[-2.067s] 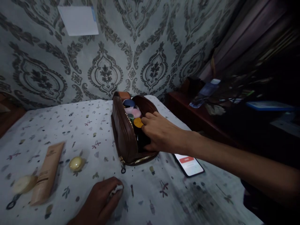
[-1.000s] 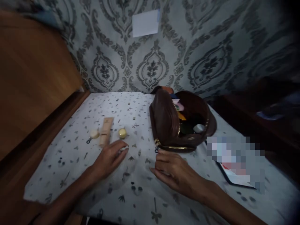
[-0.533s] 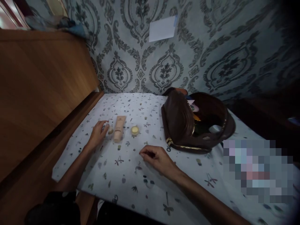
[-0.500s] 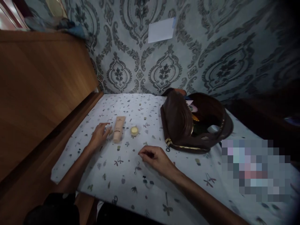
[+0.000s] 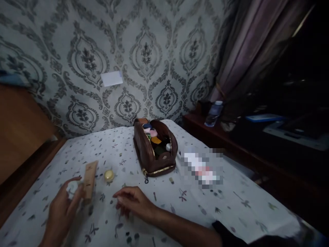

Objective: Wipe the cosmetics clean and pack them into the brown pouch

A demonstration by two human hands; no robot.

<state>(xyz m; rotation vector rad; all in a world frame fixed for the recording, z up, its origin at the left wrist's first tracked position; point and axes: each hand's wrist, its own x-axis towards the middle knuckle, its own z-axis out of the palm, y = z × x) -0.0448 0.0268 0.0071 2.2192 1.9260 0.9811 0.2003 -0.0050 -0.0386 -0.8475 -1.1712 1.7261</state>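
Observation:
My left hand is closed around a small white object, mostly covered by the fingers; its kind cannot be made out. Right beside those fingers lies a beige squeeze tube on the patterned white cloth. A small round jar with a yellowish lid sits to the right of the tube. My right hand hovers low over the cloth, in front of the jar, fingers loosely bent and apart, with nothing visible in them. Farther back stands a brown zippered bag, unzipped, with several small items inside.
The white patterned cloth covers the surface up to the wallpapered wall. A blurred-out patch lies right of the bag. A clear bottle stands on a dark red ledge at the right. Wooden furniture borders the left side.
The view has swung right, bringing the bottle and curtain into sight. My left hand has closed round the small white object near the tube. My right hand's fingers have loosened.

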